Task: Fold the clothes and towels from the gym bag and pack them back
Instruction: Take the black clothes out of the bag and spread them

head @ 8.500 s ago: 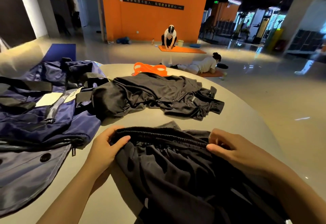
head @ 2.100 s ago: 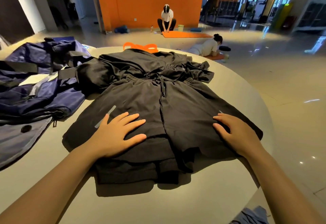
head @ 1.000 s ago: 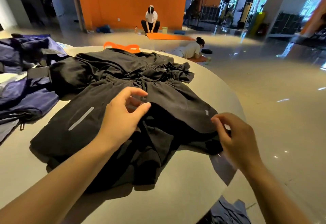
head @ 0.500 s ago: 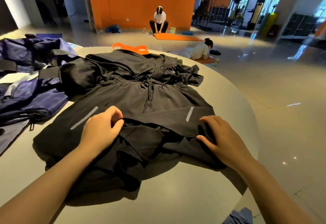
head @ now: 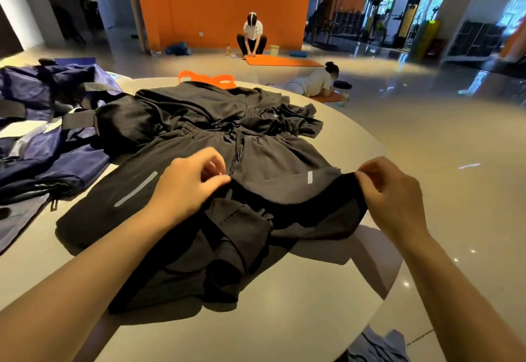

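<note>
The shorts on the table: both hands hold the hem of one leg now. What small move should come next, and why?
Probably carry that hem across toward the left, folding the right leg over the left one. Both hands, left and right, pinch the lifted hem, and the shorts otherwise lie spread flat on the table, waistband away from the person, so a lengthwise fold seems ready.

Shorts (head: 273, 168) on table (head: 284, 319), bag (head: 42, 156) left
</note>
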`<state>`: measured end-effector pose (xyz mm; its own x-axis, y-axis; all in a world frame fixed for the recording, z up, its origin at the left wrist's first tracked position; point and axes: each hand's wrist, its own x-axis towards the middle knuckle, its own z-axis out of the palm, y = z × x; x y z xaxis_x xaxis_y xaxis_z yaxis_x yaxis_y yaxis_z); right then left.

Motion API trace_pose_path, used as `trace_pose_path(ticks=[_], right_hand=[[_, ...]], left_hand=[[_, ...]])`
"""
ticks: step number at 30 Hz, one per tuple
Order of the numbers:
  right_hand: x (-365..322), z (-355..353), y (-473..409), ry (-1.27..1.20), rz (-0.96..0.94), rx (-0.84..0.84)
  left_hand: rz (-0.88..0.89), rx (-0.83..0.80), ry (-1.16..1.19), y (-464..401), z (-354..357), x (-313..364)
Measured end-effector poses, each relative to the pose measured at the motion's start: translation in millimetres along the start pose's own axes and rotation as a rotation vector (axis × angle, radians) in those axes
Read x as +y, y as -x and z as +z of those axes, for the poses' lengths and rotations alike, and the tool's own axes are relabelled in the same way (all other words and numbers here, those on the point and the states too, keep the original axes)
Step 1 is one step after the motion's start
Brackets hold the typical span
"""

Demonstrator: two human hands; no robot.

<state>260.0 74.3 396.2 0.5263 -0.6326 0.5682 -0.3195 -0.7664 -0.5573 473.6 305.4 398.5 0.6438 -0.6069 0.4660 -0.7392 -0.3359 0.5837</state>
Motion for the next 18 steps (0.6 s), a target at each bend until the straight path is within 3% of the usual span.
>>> trace_pose_path(ticks=[2,5,7,9,11,15,18], right_hand=[[3,5,-12,0.005,0.107,-0.009],[9,17,-15,0.22,0.129,-0.252],[2,19,-6,0.264,-0.005,-0.244],[-13,19,10,0.251,-0.272,-0.198],[-30,24,29,0.195,-0.505,-0.262],[-51,53,38,0.068,-0.555,-0.359],[-53,69,36,0.107,-0.6,-0.398]], left_hand=[[-0.124,0.078,0.042,-11,4,-1],[-0.226,-0.172,-0.082,-14,12,-10],[-0.22,-0.142,-0.081,-11,10,-9],[-0.137,-0.013,-0.04,0,1,-1],[-0.042,-0.003,0.064,21,-9,3],[0.049,-0.458,-0.213,54,-10,-15],[0.016,-0.57,-0.321,61,-11,-29]])
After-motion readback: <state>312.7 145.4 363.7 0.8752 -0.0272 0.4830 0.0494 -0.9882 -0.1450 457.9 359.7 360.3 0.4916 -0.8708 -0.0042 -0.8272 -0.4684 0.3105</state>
